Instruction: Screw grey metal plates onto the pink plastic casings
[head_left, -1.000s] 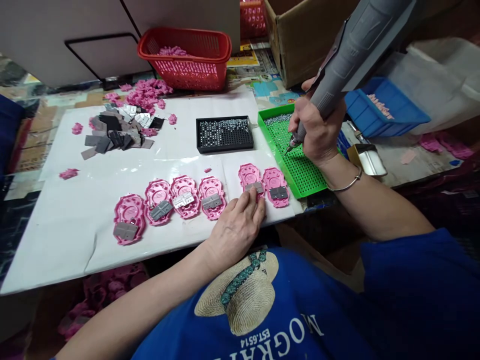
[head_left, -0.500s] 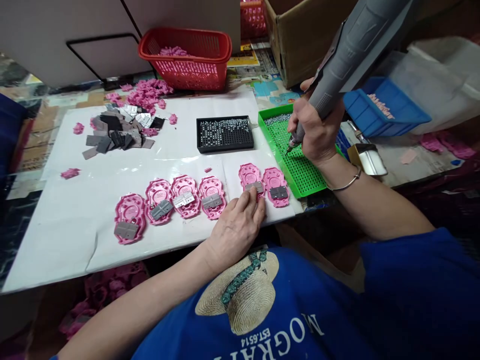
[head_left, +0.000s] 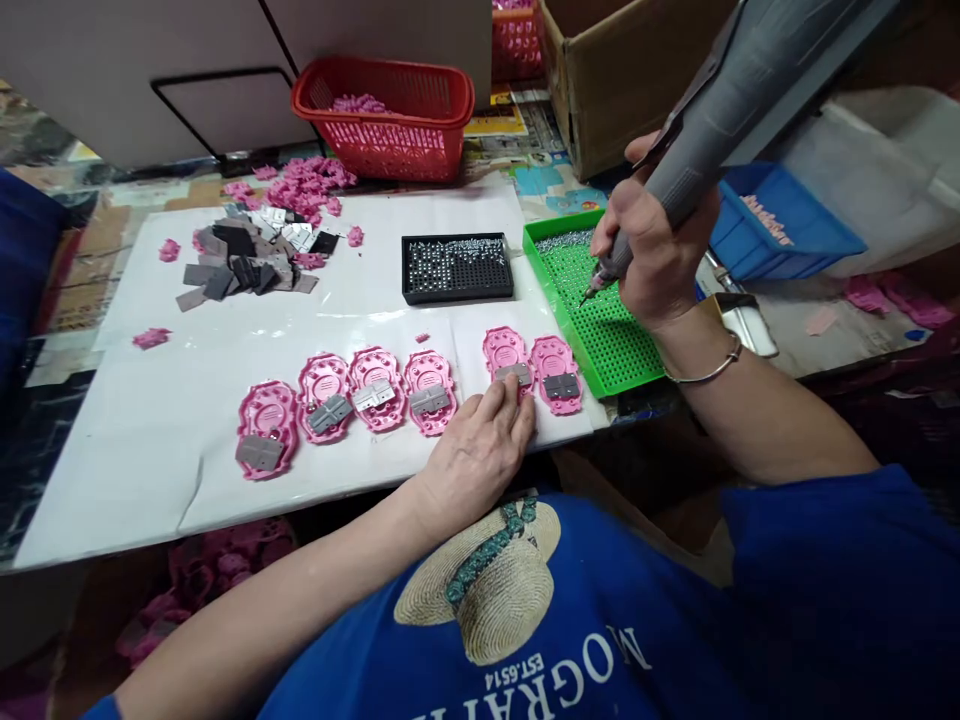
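Observation:
My right hand [head_left: 660, 245] is wrapped round a grey electric screwdriver [head_left: 686, 165]. The bit points down over the green perforated tray [head_left: 611, 350], which has small screws gathered at its far end. On the white board, the closed fingers of my left hand [head_left: 484, 435] press a small grey plate [head_left: 513, 376] onto a pink plastic shell [head_left: 504, 345]. Just right of it lies another pink shell [head_left: 553, 355] with a dark plate [head_left: 562, 386]. Several more shells, such as this one [head_left: 430, 372], lie in a row to the left, each bearing a plate.
A black perforated tray [head_left: 457, 290] of screws sits behind the shells. Farther left are a pile of grey plates [head_left: 244, 260] and pink parts [head_left: 307, 185]. A red basket [head_left: 390, 150], a cardboard box [head_left: 600, 100] and a blue bin [head_left: 787, 240] stand around the back and right.
My right hand and the screwdriver have shifted slightly right over the green tray. The view has moved a little; my left hand stays on the same plate.

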